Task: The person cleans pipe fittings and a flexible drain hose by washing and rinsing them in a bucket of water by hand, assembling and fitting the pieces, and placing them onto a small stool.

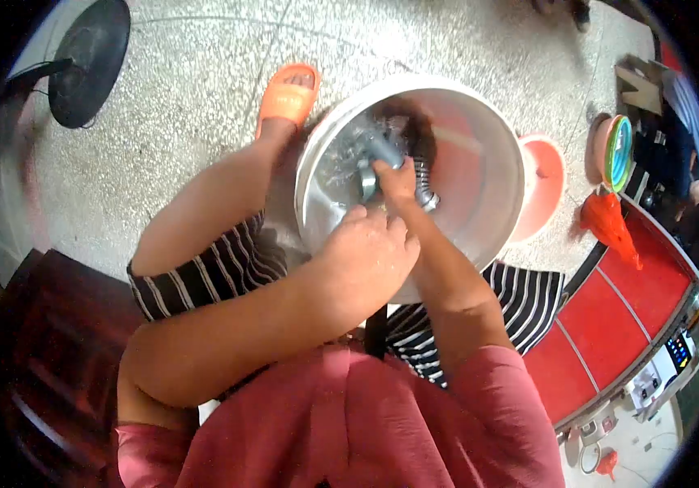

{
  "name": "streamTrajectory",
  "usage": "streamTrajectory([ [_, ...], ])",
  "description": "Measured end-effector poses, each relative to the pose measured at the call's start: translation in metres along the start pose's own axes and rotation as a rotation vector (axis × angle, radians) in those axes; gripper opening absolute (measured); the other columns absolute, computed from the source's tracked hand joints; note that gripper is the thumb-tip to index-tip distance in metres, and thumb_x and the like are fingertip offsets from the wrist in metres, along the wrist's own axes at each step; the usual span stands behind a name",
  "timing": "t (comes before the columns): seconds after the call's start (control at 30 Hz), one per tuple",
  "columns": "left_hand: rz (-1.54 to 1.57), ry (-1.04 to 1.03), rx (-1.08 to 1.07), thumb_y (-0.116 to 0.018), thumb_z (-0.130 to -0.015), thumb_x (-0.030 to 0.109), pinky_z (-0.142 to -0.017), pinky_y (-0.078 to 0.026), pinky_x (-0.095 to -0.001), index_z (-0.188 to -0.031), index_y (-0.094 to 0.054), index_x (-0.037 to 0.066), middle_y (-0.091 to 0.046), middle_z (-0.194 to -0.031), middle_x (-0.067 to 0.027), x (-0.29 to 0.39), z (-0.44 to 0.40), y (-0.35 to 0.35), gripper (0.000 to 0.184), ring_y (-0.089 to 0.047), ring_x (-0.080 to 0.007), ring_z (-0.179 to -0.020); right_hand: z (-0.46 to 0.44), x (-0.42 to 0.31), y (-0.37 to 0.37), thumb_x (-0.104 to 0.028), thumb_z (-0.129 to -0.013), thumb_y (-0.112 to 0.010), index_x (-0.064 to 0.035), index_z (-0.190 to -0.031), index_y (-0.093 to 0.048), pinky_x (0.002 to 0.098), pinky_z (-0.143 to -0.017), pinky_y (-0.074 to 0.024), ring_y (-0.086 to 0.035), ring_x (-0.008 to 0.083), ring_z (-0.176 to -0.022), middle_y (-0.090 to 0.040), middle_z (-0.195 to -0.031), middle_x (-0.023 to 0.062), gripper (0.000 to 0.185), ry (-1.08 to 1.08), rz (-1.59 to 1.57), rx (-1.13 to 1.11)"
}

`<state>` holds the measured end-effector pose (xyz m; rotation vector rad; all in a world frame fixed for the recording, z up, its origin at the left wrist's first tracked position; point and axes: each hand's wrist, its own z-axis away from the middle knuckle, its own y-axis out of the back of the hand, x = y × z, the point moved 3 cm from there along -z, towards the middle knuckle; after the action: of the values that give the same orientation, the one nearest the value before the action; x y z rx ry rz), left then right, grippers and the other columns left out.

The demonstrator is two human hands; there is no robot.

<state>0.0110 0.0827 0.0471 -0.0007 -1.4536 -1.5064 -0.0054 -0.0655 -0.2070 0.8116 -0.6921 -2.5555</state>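
Grey cylinder (pixel 386 151) in right hand (pixel 398 181); round bucket (pixel 492 175)

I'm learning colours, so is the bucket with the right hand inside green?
No, the bucket around the right hand looks whitish.

The right hand (pixel 397 180) reaches beyond the bent left hand (pixel 370 259).

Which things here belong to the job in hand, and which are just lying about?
In use, it seems:
- right hand, gripping a blurred grey part
- left hand, over the bucket's near side; palm hidden
- white bucket with water
- ribbed metal piece inside it

Probably just about:
- pink basin beside the bucket
- orange bag
- black disc
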Motion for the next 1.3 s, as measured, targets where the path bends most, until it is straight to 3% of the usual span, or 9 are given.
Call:
streamTrajectory([
  [0.1,0.008,-0.012,-0.052,-0.054,-0.071,0.012,-0.073,-0.045,-0.0346,-0.087,-0.057,0.006,-0.057,-0.084,-0.0100,0.000,0.001,-0.011,0.017,-0.057,-0.0232,-0.080,0.013,-0.030,0.010,-0.025,-0.060,-0.072,0.0035,-0.116,-0.043,0.0335,-0.081,-0.0442,-0.058,0.0290,-0.093,-0.059,-0.099,0.0227,0.069,0.266,0.253,-0.078],
  [0.2,-0.042,-0.022,-0.122,-0.054,-0.072,0.013,-0.073,-0.045,-0.0353,-0.087,-0.058,0.006,-0.057,-0.084,-0.0093,0.006,0.001,-0.019,0.018,-0.058,-0.0232,-0.081,0.018,-0.033,0.045,-0.024,-0.058,-0.074,0.0032,-0.114,-0.044,0.0344,-0.078,-0.0458,-0.058,0.0286,-0.089,-0.058,-0.100,0.0194,0.069,0.011,-0.049,0.095],
  [0.5,-0.002,-0.135,-0.152,-0.058,-0.070,0.012,-0.070,-0.045,-0.0361,-0.085,-0.061,0.008,-0.060,-0.086,-0.0089,0.024,0.002,-0.030,0.016,-0.059,-0.0238,-0.082,0.084,-0.069,0.112,-0.017,-0.063,-0.070,0.0007,-0.111,-0.046,0.0322,-0.070,-0.0473,-0.059,0.0236,-0.081,-0.059,-0.094,0.0137,0.057,-0.009,-0.582,-0.141],
  [0.63,-0.039,-0.130,-0.182,-0.057,-0.072,0.012,-0.070,-0.045,-0.0370,-0.086,-0.061,0.008,-0.060,-0.087,-0.0086,0.037,0.000,-0.038,0.015,-0.059,-0.0238,-0.083,0.064,-0.059,0.101,-0.025,-0.063,-0.064,-0.0034,-0.114,-0.047,0.0374,-0.082,-0.0442,-0.058,0.0351,-0.092,-0.060,-0.096,0.0229,0.058,0.248,0.449,0.152],
  [0.73,-0.051,-0.102,-0.205,-0.054,-0.075,0.014,-0.071,-0.046,-0.0377,-0.087,-0.061,0.009,-0.061,-0.087,-0.0087,0.021,-0.003,-0.037,0.015,-0.060,-0.0244,-0.084,0.060,-0.080,0.097,-0.026,-0.062,-0.064,-0.0048,-0.113,-0.048,0.0384,-0.084,-0.0432,-0.057,0.0355,-0.095,-0.060,-0.098,0.0232,0.058,0.352,0.064,0.178],
  [0.77,-0.013,-0.129,-0.197,-0.054,-0.075,0.014,-0.071,-0.046,-0.0377,-0.087,-0.062,0.009,-0.061,-0.088,-0.0089,0.026,-0.002,-0.039,0.015,-0.060,-0.0246,-0.084,0.071,-0.081,0.094,-0.021,-0.062,-0.066,-0.0030,-0.113,-0.047,0.0387,-0.083,-0.0436,-0.057,0.0337,-0.097,-0.058,-0.103,0.0221,0.058,0.301,0.371,0.136],
  [1.0,-0.039,-0.167,-0.249,-0.055,-0.074,0.015,-0.069,-0.045,-0.0387,-0.086,-0.063,0.010,-0.063,-0.086,-0.0090,0.036,-0.003,-0.035,0.015,-0.061,-0.0238,-0.083,0.045,-0.063,0.091,-0.024,-0.061,-0.068,-0.0019,-0.114,-0.046,0.0364,-0.086,-0.0422,-0.056,0.0309,-0.100,-0.058,-0.103,0.0209,0.061,0.330,0.461,0.067],
  [1.13,-0.024,-0.150,-0.187,-0.054,-0.074,0.015,-0.071,-0.045,-0.0378,-0.084,-0.063,0.010,-0.062,-0.086,-0.0079,0.027,-0.005,-0.023,0.015,-0.059,-0.0226,-0.085,0.035,-0.066,0.087,-0.026,-0.064,-0.068,-0.0019,-0.112,-0.043,0.0342,-0.061,-0.0494,-0.060,0.0231,-0.077,-0.060,-0.091,0.0147,0.060,0.245,-0.120,-0.039],
  [1.3,-0.068,-0.095,-0.165,-0.053,-0.074,0.014,-0.075,-0.044,-0.0365,-0.089,-0.059,0.007,-0.059,-0.090,-0.0092,0.023,-0.004,-0.018,0.018,-0.058,-0.0230,-0.085,-0.013,-0.020,0.046,-0.022,-0.063,-0.071,-0.0058,-0.110,-0.043,0.0340,-0.062,-0.0487,-0.058,0.0221,-0.076,-0.058,-0.089,0.0138,0.057,0.225,0.119,-0.092],
])
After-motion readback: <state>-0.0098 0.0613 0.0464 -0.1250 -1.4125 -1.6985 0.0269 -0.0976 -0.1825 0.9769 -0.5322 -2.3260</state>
